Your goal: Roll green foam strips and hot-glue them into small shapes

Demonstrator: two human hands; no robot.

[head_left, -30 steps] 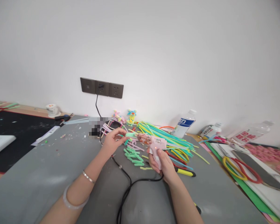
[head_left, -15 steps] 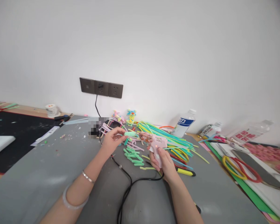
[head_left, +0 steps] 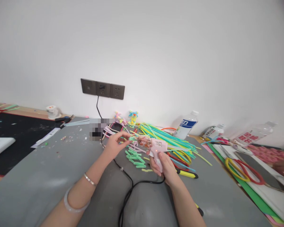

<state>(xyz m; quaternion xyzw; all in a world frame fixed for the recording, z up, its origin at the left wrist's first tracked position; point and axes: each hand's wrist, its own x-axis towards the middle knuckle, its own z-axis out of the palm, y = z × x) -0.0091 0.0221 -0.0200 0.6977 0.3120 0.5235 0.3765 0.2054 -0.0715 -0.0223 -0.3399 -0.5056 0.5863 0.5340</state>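
My right hand [head_left: 163,165] grips the handle of a pink hot glue gun [head_left: 153,145], whose nozzle points left. Pinched in the fingers of my left hand [head_left: 115,143] is a short green straw piece [head_left: 132,138], held right at the gun's nozzle. Both hands hover over a grey table cover [head_left: 61,176]. Below the gun lies a small heap of cut green straw pieces [head_left: 134,157]. The gun's black cord [head_left: 130,189] runs down toward me.
A pile of long coloured straws [head_left: 170,140] lies behind my right hand. A water bottle [head_left: 187,125] stands by the wall, with more bottles, coloured paper and looped tubes [head_left: 243,170] at right. A wall socket [head_left: 102,89] holds a plug. A black mat [head_left: 16,132] lies at left.
The glue gun has moved left and slightly up, closing on the green piece in my left hand. A hand has come into view at the far right edge.
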